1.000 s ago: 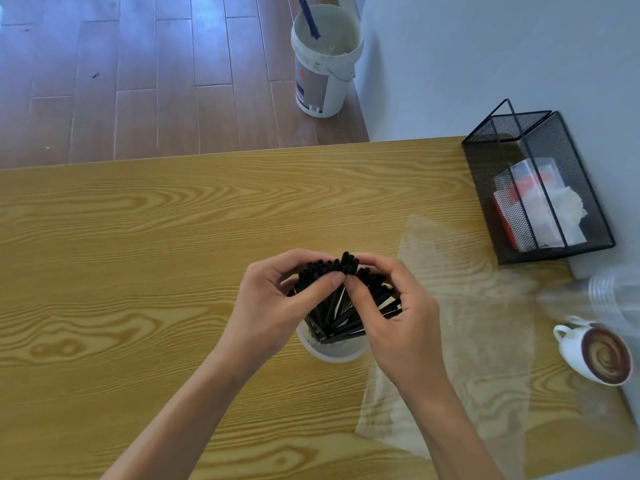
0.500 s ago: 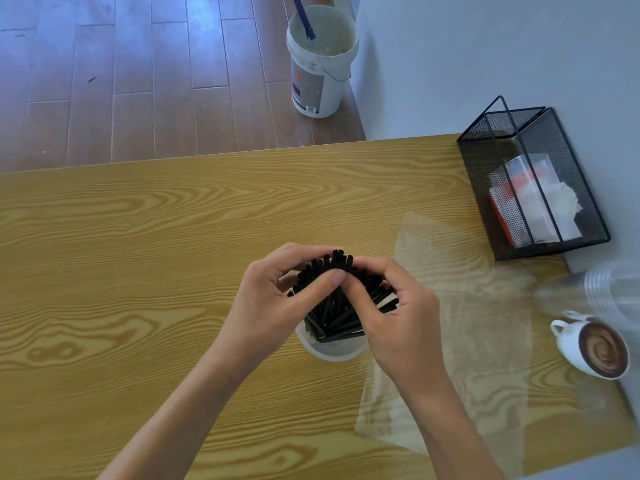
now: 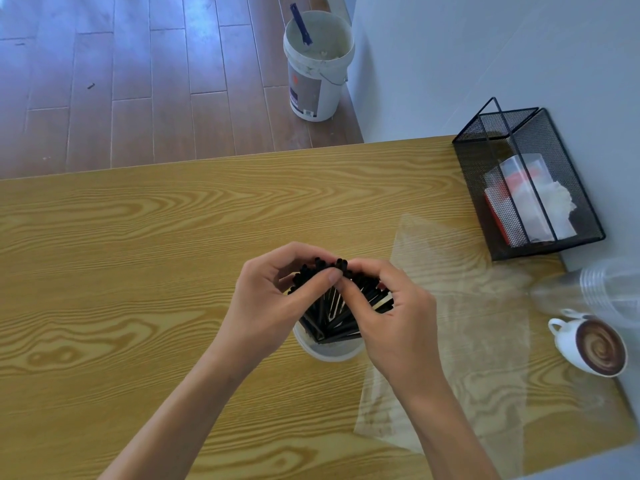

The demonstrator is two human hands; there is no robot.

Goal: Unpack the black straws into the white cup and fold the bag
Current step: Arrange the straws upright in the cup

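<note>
Black straws point(image 3: 332, 306) stand bunched in the white cup point(image 3: 330, 349), which sits on the wood-grain counter point(image 3: 138, 271) near its middle, the straw tops fanning out above the rim. Both hands close over that bundle from either side: the left hand point(image 3: 266, 306) has its fingers point(image 3: 320, 280) curled around the straw tops with the thumb pressed against them, and the right hand point(image 3: 398, 320) pinches the straws from the other side, its thumb tip touching the left thumb. Just beside the cup, to the right, the clear bag point(image 3: 467, 323) lies flat and unfolded on the counter, partly under the right forearm. Farther right sit a small cup of coffee point(image 3: 595, 348), a stack of clear plastic cups point(image 3: 609, 289) lying on its side, and a black mesh basket point(image 3: 526, 188) against the wall. A white bucket point(image 3: 317, 67) stands on the floor beyond the counter
</note>
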